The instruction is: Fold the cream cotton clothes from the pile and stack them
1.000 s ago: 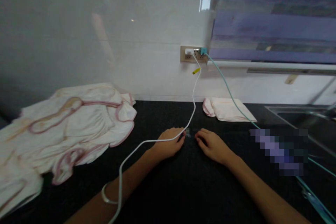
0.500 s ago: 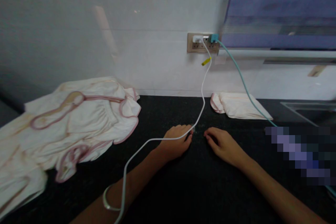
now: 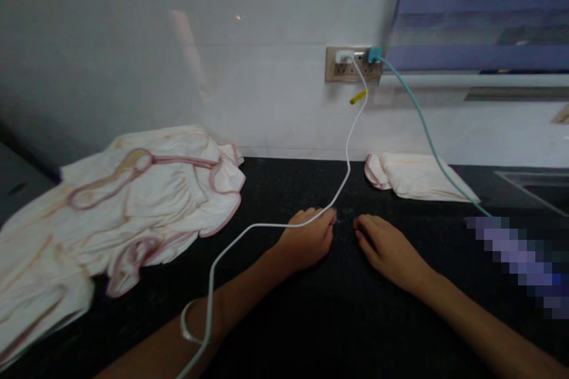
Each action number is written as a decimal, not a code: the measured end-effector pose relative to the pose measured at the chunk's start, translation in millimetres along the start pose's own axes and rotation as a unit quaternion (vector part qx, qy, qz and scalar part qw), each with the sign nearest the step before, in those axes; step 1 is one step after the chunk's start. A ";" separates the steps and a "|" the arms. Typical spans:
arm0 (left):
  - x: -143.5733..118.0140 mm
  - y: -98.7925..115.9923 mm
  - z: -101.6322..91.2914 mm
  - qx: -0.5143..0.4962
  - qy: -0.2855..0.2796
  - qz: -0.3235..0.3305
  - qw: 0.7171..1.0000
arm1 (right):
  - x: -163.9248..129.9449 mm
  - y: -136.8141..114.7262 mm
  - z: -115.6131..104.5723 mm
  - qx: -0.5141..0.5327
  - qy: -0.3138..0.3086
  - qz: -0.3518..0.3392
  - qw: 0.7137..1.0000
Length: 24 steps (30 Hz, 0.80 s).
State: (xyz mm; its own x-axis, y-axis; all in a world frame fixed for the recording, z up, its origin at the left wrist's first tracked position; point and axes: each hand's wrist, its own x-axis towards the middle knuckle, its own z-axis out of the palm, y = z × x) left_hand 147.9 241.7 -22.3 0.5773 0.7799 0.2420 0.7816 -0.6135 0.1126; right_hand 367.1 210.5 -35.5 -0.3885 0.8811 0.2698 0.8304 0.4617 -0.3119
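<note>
White cable (image 3: 284, 225) is draping over the left hand (image 3: 307, 240), lying palm-down and empty on the worktop (image 3: 338, 320); right hand (image 3: 387, 249) is resting likewise just beside it.

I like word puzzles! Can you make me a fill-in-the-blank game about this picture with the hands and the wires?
1. The left hand and right hand rest on a ____ countertop.
2. The white cable runs over the ____ hand.
3. The teal cable plugs into the wall ____.
4. The folded cloth lies against the ____.

Missing words: black; left; socket; wall
</note>
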 end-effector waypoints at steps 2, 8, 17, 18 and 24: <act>0.8 -0.7 -0.8 -0.004 -0.006 -0.006 1.000 | -1.2 -1.4 -0.2 0.000 0.001 0.002 1.000; 2.1 -4.0 0.5 -0.027 -0.001 -0.004 1.000 | -0.9 -2.4 -1.3 0.009 0.005 0.006 1.000; 3.5 -1.8 0.8 -0.009 -0.006 -0.013 1.000 | 0.4 -4.6 -3.9 0.026 -0.005 0.018 0.999; 3.4 -1.6 0.4 -0.008 -0.006 -0.013 1.000 | 0.4 -4.5 -4.1 0.027 -0.005 0.016 0.999; 4.5 -1.3 -0.5 0.001 -0.015 -0.014 1.000 | 0.5 -4.9 -5.2 0.036 -0.008 0.015 0.999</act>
State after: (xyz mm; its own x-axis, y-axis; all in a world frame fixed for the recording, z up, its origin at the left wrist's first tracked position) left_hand 149.4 246.0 -20.9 0.5615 0.8006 0.2093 0.7983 -0.5907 0.1178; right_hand 365.0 208.1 -29.0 -0.3701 0.8959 0.2456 0.8115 0.4405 -0.3840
